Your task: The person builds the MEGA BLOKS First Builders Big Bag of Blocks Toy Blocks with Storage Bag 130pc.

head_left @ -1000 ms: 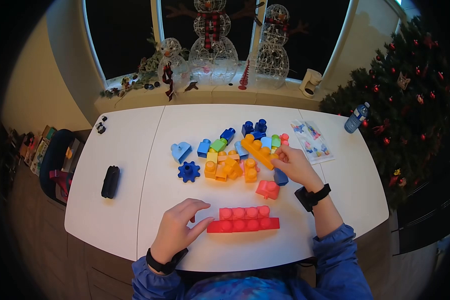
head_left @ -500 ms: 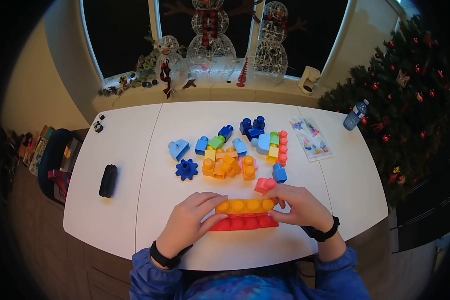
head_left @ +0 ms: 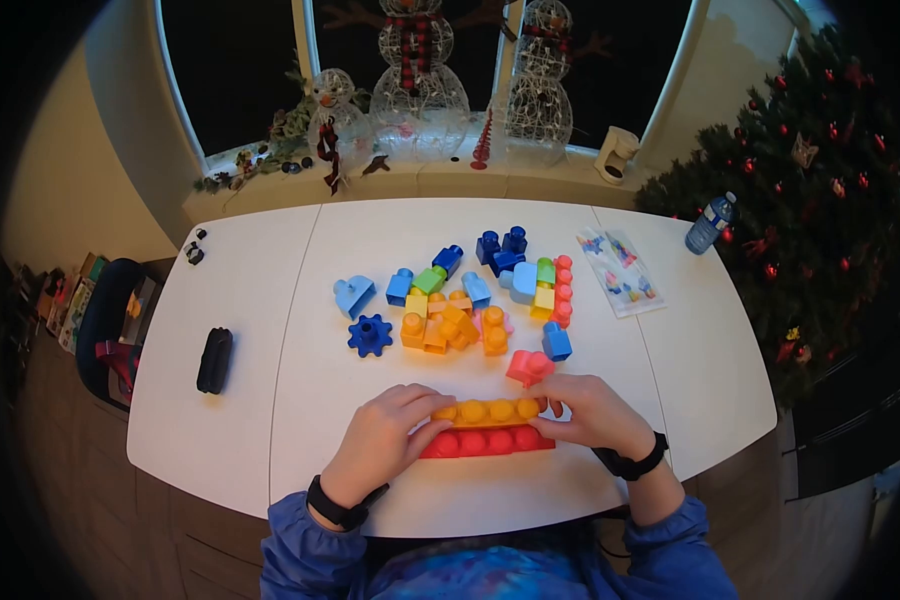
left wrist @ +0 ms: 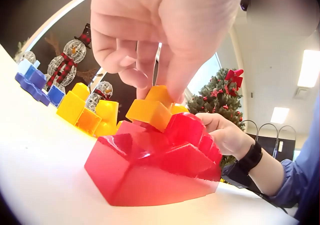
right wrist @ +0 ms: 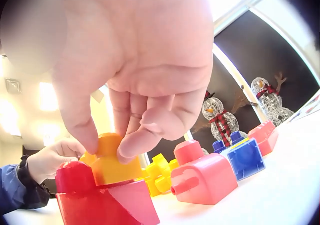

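A long yellow-orange building block (head_left: 485, 412) with a row of studs lies along the top of a pink block (right wrist: 135, 202), which it mostly hides from above. My left hand (head_left: 385, 440) pinches its left end between thumb and fingers. At the other end, my right hand (head_left: 595, 415) pinches it the same way. Directly in front, on my side, sits a long red block (head_left: 485, 442) with slanted ends, its studs bare. Just behind my right fingers stands a loose pink piece (head_left: 530, 368) with a small peg.
Farther back lie orange blocks (head_left: 455, 328), a dark blue gear (head_left: 370, 336), a blue block (head_left: 557, 342) and a pink studded bar (head_left: 562, 290). A picture sheet (head_left: 620, 272) and water bottle (head_left: 711, 222) are at the right, a black case (head_left: 215, 360) at the left.
My right hand has brought the orange block from the pile toward me and onto the pink block. My left hand has moved in and taken its left end. In the last half second both hands barely move.
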Motion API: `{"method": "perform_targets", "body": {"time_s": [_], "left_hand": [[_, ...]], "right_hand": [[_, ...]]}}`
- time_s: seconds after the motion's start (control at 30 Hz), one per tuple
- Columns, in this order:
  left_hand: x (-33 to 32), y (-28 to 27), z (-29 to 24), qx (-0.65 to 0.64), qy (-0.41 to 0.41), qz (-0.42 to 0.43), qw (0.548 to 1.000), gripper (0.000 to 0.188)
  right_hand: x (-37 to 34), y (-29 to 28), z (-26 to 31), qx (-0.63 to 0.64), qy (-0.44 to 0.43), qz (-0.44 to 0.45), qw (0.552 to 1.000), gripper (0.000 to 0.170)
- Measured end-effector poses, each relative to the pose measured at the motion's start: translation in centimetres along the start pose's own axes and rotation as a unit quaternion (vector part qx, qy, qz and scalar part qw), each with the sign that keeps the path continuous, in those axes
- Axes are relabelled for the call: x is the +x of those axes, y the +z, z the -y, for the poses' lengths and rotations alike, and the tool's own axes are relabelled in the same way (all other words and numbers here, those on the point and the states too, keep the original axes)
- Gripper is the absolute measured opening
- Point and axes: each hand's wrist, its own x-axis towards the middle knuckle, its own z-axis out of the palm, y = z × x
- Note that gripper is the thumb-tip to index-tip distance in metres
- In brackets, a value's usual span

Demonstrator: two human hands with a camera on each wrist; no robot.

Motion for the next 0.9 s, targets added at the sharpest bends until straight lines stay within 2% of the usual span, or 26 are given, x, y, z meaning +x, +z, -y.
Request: {"method": "perform_targets", "body": {"time_s": [0.2, 0.3, 0.4, 0.5, 0.6, 0.67, 0.8, 0.9], "left_hand": [[0.1, 0.0, 0.1, -0.003, 0.000, 0.003, 1.000, 0.025], [0.1, 0.1, 0.1, -0.002, 0.000, 0.002, 1.000, 0.025], [0.0, 0.1, 0.0, 0.003, 0.001, 0.005, 1.000, 0.026], [-0.2, 0.0, -0.2, -0.003, -0.017, 0.007, 1.000, 0.033], [-0.4, -0.4, -1.0, -0.011, -0.032, -0.013, 0.999, 0.041], [-0.7, -0.7, -1.0, -0.017, -0.032, -0.028, 0.999, 0.045], [-1.2, -1.3, -1.1, -0.032, -0.047, -0.043, 0.997, 0.043], [-1.3, -1.5, -1.0, -0.035, -0.049, -0.052, 0.997, 0.039]], "right_hand": [[-0.1, 0.2, -0.4, 0.004, 0.010, 0.017, 1.000, 0.035], [0.1, -0.3, 0.2, -0.007, -0.004, 0.008, 1.000, 0.028], [1.0, -1.8, 0.3, 0.015, 0.028, 0.019, 0.999, 0.031], [3.0, -3.4, -0.7, -0.070, 0.106, -0.108, 0.986, 0.032], [5.6, -4.0, -5.0, -0.191, 0.232, -0.177, 0.937, 0.031], [6.6, -3.4, -7.9, -0.221, 0.263, -0.155, 0.926, 0.034], [7.6, -1.9, -10.3, -0.258, 0.255, -0.157, 0.918, 0.031], [7.6, -2.1, -10.6, -0.234, 0.254, -0.158, 0.925, 0.031]]}}
